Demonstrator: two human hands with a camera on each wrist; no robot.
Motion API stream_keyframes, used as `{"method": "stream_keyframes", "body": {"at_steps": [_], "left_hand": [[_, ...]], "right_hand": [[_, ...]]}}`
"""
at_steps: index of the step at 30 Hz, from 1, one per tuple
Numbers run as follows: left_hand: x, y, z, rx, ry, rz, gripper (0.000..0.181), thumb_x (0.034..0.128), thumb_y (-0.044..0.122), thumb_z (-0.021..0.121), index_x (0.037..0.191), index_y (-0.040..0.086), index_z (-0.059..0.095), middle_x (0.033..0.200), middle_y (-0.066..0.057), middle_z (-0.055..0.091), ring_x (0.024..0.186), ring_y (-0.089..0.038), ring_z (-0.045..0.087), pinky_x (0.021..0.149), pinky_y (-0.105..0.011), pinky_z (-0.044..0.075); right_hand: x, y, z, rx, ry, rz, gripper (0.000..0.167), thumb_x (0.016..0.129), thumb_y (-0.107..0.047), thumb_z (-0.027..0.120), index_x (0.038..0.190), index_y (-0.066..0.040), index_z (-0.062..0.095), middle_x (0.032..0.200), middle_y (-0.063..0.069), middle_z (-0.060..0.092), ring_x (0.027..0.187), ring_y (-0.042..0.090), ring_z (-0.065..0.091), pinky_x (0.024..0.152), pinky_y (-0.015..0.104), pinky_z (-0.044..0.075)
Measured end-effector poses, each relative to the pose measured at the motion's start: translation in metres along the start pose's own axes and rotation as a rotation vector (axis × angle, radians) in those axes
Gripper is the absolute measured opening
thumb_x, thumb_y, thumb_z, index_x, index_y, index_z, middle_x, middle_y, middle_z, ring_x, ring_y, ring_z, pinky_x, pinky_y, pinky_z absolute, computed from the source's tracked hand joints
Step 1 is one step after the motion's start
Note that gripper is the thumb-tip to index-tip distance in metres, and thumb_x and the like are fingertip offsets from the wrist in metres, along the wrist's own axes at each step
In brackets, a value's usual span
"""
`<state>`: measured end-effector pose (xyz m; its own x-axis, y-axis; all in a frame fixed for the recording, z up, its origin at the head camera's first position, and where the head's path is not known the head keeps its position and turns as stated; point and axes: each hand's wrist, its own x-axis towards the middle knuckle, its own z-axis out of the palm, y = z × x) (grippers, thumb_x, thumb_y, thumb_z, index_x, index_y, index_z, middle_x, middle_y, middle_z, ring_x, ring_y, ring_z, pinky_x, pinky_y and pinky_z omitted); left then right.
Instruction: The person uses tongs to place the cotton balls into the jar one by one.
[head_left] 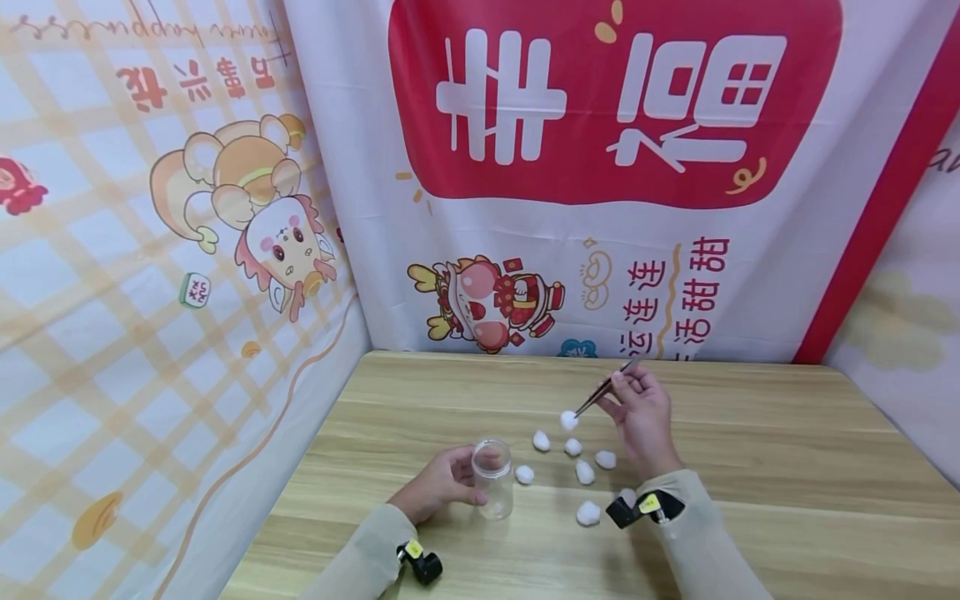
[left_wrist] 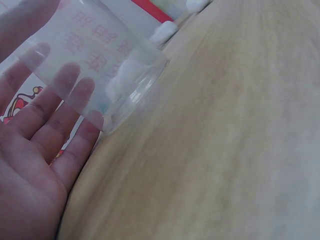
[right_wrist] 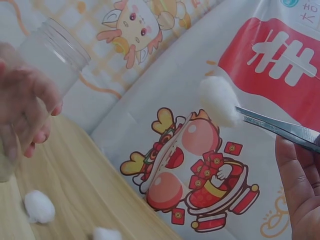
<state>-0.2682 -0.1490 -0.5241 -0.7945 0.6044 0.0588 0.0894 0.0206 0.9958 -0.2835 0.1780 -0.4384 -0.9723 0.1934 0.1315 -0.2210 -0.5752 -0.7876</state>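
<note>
Pinching slim grey metal tweezers [head_left: 606,387] between the thumb and bent fingers of the right hand [head_left: 647,417], closed at the tips on a fluffy white cotton ball [head_left: 569,421] and held off the light, wood-grained table [head_left: 757,433]. Holding, with the left hand [head_left: 446,482], a clear, cylindrical, open-topped jar [head_left: 494,493], with thumb and fingers on opposite sides, spread about as wide as the jar itself. Upright on the table, left of the raised ball and nearer the body. Between the hands, scattered over bare wood, several loose white cotton balls [head_left: 584,472]: one just beside the jar's right side, another in the way between jar and raised ball, others below the tweezers and near the right wrist. Strapped at that wrist, a small black camera [head_left: 622,512], blocking part of the table from sight. Beyond the table's far edge, a white cloth backdrop [head_left: 367,167] with a red panel.
</note>
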Motion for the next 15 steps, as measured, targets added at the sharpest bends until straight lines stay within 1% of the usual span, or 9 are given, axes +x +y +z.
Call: {"method": "stream_keyframes", "body": {"at_steps": [2, 5, 8, 12, 15], "left_hand": [[0.0, 0.0, 0.0, -0.003, -0.002, -0.001, 0.061, 0.0778, -0.003, 0.078, 0.133, 0.0, 0.053, 0.134, -0.012, 0.056, 0.123, -0.026, 0.053, 0.103, -0.035, 0.042], [0.0, 0.001, 0.0, 0.006, -0.003, 0.001, 0.062, 0.0773, -0.003, 0.078, 0.134, 0.0, 0.053, 0.134, -0.013, 0.057, 0.123, -0.026, 0.053, 0.103, -0.035, 0.043], [0.0, 0.001, 0.0, 0.011, -0.003, 0.002, 0.062, 0.0771, -0.002, 0.078, 0.134, 0.0, 0.053, 0.134, -0.012, 0.057, 0.123, -0.026, 0.053, 0.102, -0.034, 0.043], [0.0, -0.001, 0.0, 0.001, -0.006, 0.004, 0.061, 0.0774, -0.002, 0.078, 0.133, 0.0, 0.053, 0.134, -0.013, 0.057, 0.123, -0.026, 0.053, 0.102, -0.035, 0.043], [0.0, -0.002, 0.0, 0.002, -0.005, 0.006, 0.061, 0.077, -0.002, 0.078, 0.133, -0.001, 0.053, 0.133, -0.013, 0.057, 0.122, -0.026, 0.053, 0.102, -0.034, 0.043]], "right_hand": [[0.0, 0.001, 0.002, 0.001, -0.005, 0.004, 0.019, 0.097, -0.004, 0.057, 0.112, 0.0, 0.046, 0.091, 0.005, 0.061, 0.085, 0.017, 0.064, 0.086, 0.041, 0.054], [-0.001, 0.004, 0.004, 0.0, -0.008, 0.005, 0.025, 0.096, -0.005, 0.059, 0.114, 0.003, 0.043, 0.091, 0.005, 0.059, 0.085, 0.018, 0.064, 0.085, 0.041, 0.055], [-0.002, 0.005, 0.007, -0.005, -0.007, 0.008, 0.024, 0.095, -0.007, 0.06, 0.112, 0.001, 0.045, 0.092, 0.005, 0.059, 0.085, 0.018, 0.063, 0.085, 0.042, 0.054], [-0.004, 0.007, 0.011, -0.013, -0.018, 0.014, 0.017, 0.096, -0.007, 0.06, 0.108, -0.005, 0.049, 0.093, 0.005, 0.06, 0.087, 0.019, 0.063, 0.086, 0.041, 0.055], [-0.005, 0.008, 0.014, -0.014, -0.028, 0.007, 0.016, 0.096, -0.007, 0.06, 0.108, -0.005, 0.05, 0.093, 0.005, 0.061, 0.088, 0.019, 0.063, 0.085, 0.041, 0.055]]}}
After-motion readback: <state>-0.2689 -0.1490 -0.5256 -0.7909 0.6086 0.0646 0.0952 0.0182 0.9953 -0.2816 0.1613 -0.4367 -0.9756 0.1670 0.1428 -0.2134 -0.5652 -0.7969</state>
